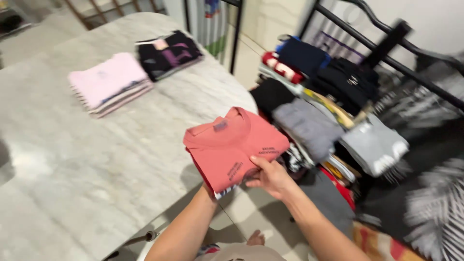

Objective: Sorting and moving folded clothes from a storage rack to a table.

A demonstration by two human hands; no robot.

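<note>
A folded coral-pink shirt [232,145] with a small neck label and dark print is held over the marble table's near right edge. My right hand [270,178] grips its lower right corner, thumb on top. My left hand [209,189] is mostly hidden beneath the shirt's lower left side, supporting it from below. Under the coral shirt, striped fabric shows at the bottom edge.
The marble table [72,159] carries a stack of folded pale pink shirts [108,82] and a folded black printed shirt [166,54] at its far side. To the right, a pile of folded clothes [314,106] lies by a black metal frame [386,53]. Tiled floor lies below.
</note>
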